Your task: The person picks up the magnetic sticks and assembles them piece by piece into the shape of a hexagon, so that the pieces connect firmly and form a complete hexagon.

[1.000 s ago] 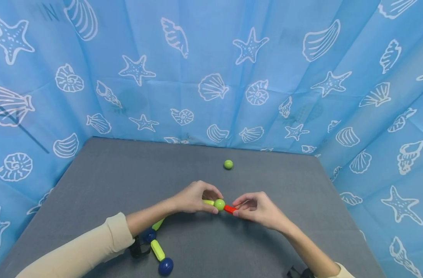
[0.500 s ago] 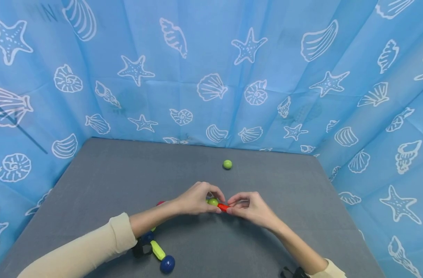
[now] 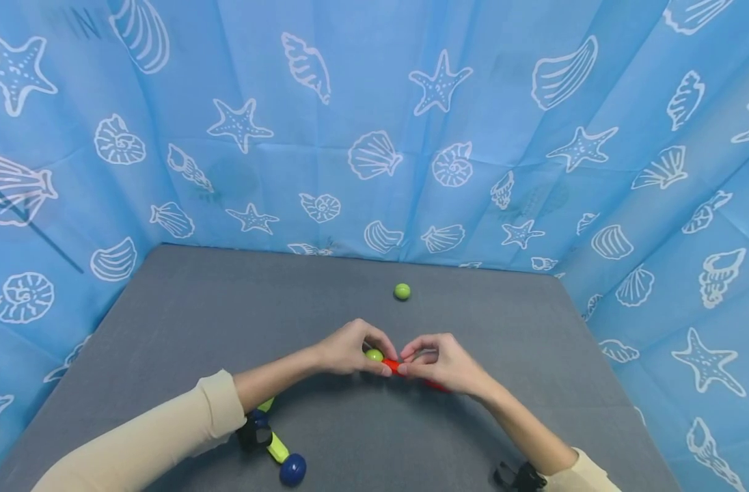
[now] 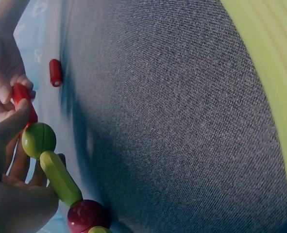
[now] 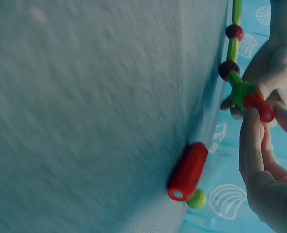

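Note:
A red rod (image 3: pixel 391 366) joins a green ball (image 3: pixel 374 355) at the end of a chain of rods and balls. My left hand (image 3: pixel 351 347) pinches the red rod, its thumb on it near the ball. From the other side my right hand (image 3: pixel 445 364) pinches the rod's free end. Past the green ball, a yellow-green rod (image 4: pixel 60 178) and a dark red ball (image 4: pixel 88 216) continue the chain in the left wrist view. My left forearm hides part of the chain in the head view.
A loose red rod (image 5: pixel 188 172) lies on the grey table (image 3: pixel 257 294) beneath my right hand. Farther back sits a loose green ball (image 3: pixel 402 292). A blue ball (image 3: pixel 293 469) and yellow-green rod (image 3: pixel 278 447) lie near my left wrist. A blue shell-patterned curtain (image 3: pixel 325 123) surrounds the table.
My left fingers have shifted from beside the green ball onto the red rod. The right hand and red rod have moved slightly left. The loose green ball stays in place.

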{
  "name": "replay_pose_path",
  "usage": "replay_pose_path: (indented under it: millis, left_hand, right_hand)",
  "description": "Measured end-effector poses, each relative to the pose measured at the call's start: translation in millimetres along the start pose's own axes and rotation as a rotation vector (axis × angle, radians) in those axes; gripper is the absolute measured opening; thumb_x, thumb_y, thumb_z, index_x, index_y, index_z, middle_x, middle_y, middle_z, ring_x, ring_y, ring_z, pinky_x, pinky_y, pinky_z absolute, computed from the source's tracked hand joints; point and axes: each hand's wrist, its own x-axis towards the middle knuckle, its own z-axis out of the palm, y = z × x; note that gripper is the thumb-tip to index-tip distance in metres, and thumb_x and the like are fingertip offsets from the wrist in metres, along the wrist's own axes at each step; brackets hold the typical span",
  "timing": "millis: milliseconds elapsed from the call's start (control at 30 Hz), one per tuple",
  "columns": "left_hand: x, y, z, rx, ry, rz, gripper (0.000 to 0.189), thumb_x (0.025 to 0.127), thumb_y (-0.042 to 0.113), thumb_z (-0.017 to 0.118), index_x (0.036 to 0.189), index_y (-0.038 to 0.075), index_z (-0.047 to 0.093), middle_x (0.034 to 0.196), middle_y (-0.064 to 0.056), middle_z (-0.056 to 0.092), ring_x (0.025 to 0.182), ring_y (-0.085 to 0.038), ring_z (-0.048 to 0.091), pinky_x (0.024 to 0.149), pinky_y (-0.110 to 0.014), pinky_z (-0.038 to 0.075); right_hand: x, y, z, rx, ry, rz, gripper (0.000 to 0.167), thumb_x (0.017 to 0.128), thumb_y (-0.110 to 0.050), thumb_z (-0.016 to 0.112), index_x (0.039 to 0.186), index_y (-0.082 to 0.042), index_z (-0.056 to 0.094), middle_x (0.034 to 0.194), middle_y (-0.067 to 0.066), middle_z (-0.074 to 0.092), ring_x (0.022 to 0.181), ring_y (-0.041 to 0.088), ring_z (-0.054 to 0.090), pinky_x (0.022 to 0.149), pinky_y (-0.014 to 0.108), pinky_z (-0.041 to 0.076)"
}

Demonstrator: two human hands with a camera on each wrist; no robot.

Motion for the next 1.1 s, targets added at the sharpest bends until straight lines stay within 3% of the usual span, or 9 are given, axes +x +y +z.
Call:
replay_pose_path:
  millis: [133,333,533,700,867,1100]
  left_hand:
    - [0.0,-0.3,-0.7,-0.019,-0.004,-0.021,0.023,0.093,0.015,0.087,0.114,0.01,0.082,0.113,-0.004,0.083,0.099,-0.003,0.07,0.104,-0.036,0.06]
    - [0.7,-1.4,-1.0,-0.024,-0.007,-0.076,0.021,0.092,0.016,0.088,0.112,0.016,0.083,0.11,0.002,0.082,0.098,-0.006,0.069,0.099,-0.034,0.057]
    - [1.9,-2.2,0.1,-0.032,-0.015,-0.1,0.019,0.092,0.016,0.088,0.11,0.017,0.084,0.108,0.003,0.082,0.096,-0.008,0.069,0.096,-0.032,0.056]
    - [2.2,-2.1,0.8,-0.024,-0.021,-0.1,0.019,0.092,0.015,0.088,0.11,0.018,0.084,0.108,0.004,0.082,0.096,-0.008,0.068,0.095,-0.031,0.055]
    - [1.5,-1.5,1.1,-0.016,-0.018,-0.109,0.018,0.091,0.016,0.089,0.109,0.019,0.084,0.108,0.005,0.081,0.097,-0.008,0.067,0.096,-0.032,0.054]
    - [1.7,-2.0,1.8,-0.014,-0.012,-0.114,0.018,0.091,0.016,0.089,0.108,0.02,0.084,0.107,0.004,0.082,0.095,-0.008,0.068,0.094,-0.032,0.053]
  right_hand:
    - [7.9,-2,-15,-0.024,-0.02,0.004,0.027,0.102,-0.015,0.074,0.12,0.004,0.072,0.114,0.02,0.078,0.102,0.03,0.083,0.091,0.034,0.066]
    - [39.9,-4,-49,-0.043,0.103,0.039,0.033,0.103,-0.014,0.072,0.128,0.008,0.068,0.121,0.027,0.078,0.117,0.043,0.078,0.103,0.049,0.062]
    - [84.5,14,-76,-0.052,0.176,0.052,0.048,0.099,-0.012,0.078,0.14,0.008,0.062,0.135,0.029,0.069,0.119,0.043,0.076,0.1,0.048,0.063]
    - [108.0,26,-84,-0.075,0.176,0.079,0.055,0.097,-0.013,0.081,0.145,0.004,0.061,0.146,0.028,0.062,0.114,0.034,0.076,0.096,0.045,0.065]
    - [120.0,29,-82,-0.104,0.148,0.088,0.05,0.097,-0.012,0.082,0.142,0.0,0.064,0.149,0.026,0.061,0.109,0.026,0.075,0.092,0.043,0.066]
    - [122.1,28,-77,-0.128,0.143,0.084,0.044,0.098,-0.009,0.08,0.138,0.002,0.066,0.138,0.026,0.064,0.102,0.023,0.075,0.087,0.039,0.067]
